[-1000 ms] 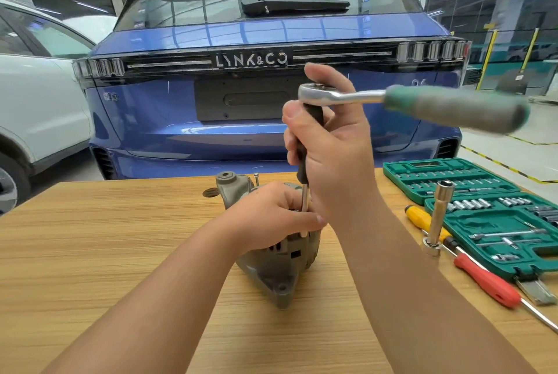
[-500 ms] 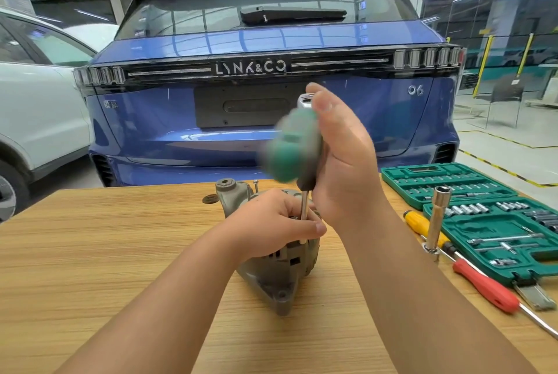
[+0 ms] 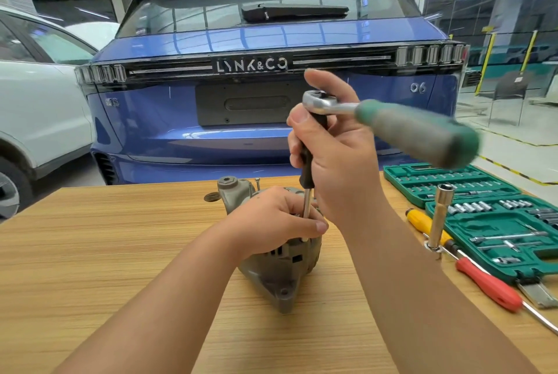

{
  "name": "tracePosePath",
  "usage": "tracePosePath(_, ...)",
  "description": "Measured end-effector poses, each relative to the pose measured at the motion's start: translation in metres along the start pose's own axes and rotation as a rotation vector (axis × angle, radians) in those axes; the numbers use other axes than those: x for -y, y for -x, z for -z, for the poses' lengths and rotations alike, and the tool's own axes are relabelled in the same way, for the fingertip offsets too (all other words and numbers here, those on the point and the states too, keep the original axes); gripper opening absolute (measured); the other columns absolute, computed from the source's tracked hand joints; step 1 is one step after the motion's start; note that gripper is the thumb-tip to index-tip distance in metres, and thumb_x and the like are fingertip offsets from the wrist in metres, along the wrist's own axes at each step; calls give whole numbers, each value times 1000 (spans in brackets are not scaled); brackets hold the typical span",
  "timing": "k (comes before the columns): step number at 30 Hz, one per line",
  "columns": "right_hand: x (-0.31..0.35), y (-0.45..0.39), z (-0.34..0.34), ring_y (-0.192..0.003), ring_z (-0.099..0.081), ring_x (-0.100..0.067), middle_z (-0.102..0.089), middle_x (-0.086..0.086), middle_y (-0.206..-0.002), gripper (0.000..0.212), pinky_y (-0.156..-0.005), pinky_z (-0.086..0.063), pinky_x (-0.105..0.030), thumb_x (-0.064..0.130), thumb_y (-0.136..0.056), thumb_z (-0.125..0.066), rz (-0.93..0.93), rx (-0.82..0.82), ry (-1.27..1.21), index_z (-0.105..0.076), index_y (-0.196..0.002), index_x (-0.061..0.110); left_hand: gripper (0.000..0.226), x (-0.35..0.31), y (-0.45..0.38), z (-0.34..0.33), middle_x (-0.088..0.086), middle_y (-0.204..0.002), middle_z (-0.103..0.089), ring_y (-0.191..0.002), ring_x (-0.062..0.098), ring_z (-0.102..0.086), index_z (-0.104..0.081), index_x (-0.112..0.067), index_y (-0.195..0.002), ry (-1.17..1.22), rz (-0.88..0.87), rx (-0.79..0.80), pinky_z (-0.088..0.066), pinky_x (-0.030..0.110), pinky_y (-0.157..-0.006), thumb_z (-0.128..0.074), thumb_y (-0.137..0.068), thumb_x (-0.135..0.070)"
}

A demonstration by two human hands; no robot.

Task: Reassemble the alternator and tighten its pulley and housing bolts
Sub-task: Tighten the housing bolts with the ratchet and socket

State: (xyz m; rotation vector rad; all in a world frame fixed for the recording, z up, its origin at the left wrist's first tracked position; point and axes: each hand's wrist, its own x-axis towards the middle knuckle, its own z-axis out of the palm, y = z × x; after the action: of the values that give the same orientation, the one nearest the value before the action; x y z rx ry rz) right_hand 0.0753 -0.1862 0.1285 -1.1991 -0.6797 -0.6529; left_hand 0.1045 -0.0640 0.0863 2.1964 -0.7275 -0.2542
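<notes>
Near the middle of the table (image 3: 90, 252), toward its far edge, the grey alternator (image 3: 279, 271) is stood on the wood surface, one bolt ear pointing at the near edge and another raised at the far side. The top of the housing is gripped by the left hand (image 3: 271, 222), whose fingers are curled over it and closed around the lower end of a thin steel shaft. That shaft belongs to a black-handled driver extension (image 3: 308, 168), which is held upright above the alternator. The black grip is enclosed by the right hand (image 3: 335, 156), fingers wrapped round it and thumb raised beside the tool's top. On that top a ratchet wrench (image 3: 392, 122) is seated, its chrome head level and its green-and-grey handle swung out toward the right edge, blurred. Whether the shaft's tip is seated on a bolt cannot be told, since it is covered by the left hand.

By the right edge an open green socket set case (image 3: 483, 213) is laid, with rows of sockets in it. Just beside it a long socket (image 3: 439, 219) is stood upright, and a yellow-handled screwdriver (image 3: 422, 221) and a red-handled screwdriver (image 3: 489, 289) are laid end to end. Beyond the far edge a blue car (image 3: 241, 132) is parked tail-on, with a white car (image 3: 39, 116) at its left.
</notes>
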Motion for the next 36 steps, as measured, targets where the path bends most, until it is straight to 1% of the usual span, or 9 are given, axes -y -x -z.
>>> tracePosePath(2,2,0,2,-64,-51,-18,-60,4,-81,38,-57,-47,-34,15,-94,-61,-15,50,-18,-60,-122,41,28,0,0,0,-18,-77,-73,-77,1,-65,-76,-43,-70,-1,13,-1,-54,39,-88,-74,-94,-29)
tracePosePath(7,15,-14,7,-57,-47,-23,-60,-6,-72,52,-55,-33,-35,35,-69,-63,-302,98,-354,-56,-120,25,8,-2,-1,-2,-15,-81,-74,-83,8,-68,-79,-40,-78,16,16,-9,-57,48,-96,-74,-82,-44)
tracePosePath(11,12,-6,8,-64,-44,-21,-54,-8,-82,52,-57,-31,-34,47,-96,-42,-273,65,-367,-49,-135,14,22,-1,-2,-2,-10,-88,-77,-93,17,-71,-81,-36,-87,20,36,-7,-57,51,-96,-71,-75,-50)
tracePosePath(14,14,-6,8,-62,-48,-16,-54,-5,-81,49,-54,-38,-29,47,-86,-62,-312,53,-343,-55,-122,15,22,0,-2,-3,-9,-90,-77,-96,19,-71,-82,-35,-87,22,28,-13,-56,52,-98,-72,-74,-50)
tracePosePath(19,10,-11,16,-46,-34,-11,-41,6,-58,19,-45,-31,-29,30,-90,-73,-291,-267,-79,-62,-89,15,18,-2,-1,-2,-6,-94,-76,-95,20,-69,-80,-38,-93,-50,19,22,-56,53,-95,-70,-85,-50)
tracePosePath(22,10,-15,29,-53,-43,-10,-49,6,-66,10,-54,-37,-26,21,-94,-66,-462,-98,-321,-60,-101,18,11,-2,-2,-2,2,-101,-75,-101,26,-68,-80,-35,-94,-52,34,-14,-56,53,-96,-72,-92,-43)
tracePosePath(24,7,-14,30,-57,-49,-11,-53,4,-74,25,-57,-40,-25,14,-90,-66,-447,-14,-471,-60,-113,22,9,-2,-2,-2,1,-100,-76,-101,23,-69,-81,-34,-94,-40,39,-28,-55,51,-97,-73,-92,-39)
tracePosePath(30,-3,-9,12,-60,-50,-15,-56,2,-79,36,-53,-45,-28,7,-94,-59,-82,-3,-174,-61,-119,33,9,-2,-1,-1,-9,-98,-77,-101,15,-70,-82,-32,-92,-23,56,-22,-55,47,-99,-73,-93,-34)
tracePosePath(36,2,-6,14,-62,-46,-21,-57,-9,-84,42,-56,-36,-32,23,-93,-38,-201,114,-441,-55,-131,21,7,-1,0,-1,-5,-97,-78,-101,19,-71,-82,-30,-91,-7,46,-24,-55,51,-100,-75,-93,-31)
